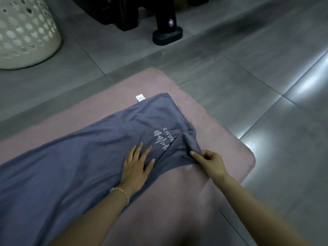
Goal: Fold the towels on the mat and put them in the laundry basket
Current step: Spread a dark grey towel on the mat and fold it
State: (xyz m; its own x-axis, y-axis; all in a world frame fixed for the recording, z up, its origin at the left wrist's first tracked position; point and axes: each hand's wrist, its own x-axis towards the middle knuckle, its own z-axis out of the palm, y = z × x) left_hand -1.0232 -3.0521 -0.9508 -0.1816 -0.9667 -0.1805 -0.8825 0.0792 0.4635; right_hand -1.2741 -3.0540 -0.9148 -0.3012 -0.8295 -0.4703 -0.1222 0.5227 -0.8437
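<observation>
The white perforated plastic laundry basket (23,32) stands on the grey tiled floor (266,77) at far left. It is cut off by the frame and its inside cannot be seen. The long blue-grey cloth towel (74,160) lies across the soft pink mat (225,139), its left end running out of view. The left hand (137,166) presses flat on it, fingers straight, beside white stitched lettering (162,139) that is creased and unreadable. The right hand (210,159) pinches a bunched fold at the towel's right edge.
</observation>
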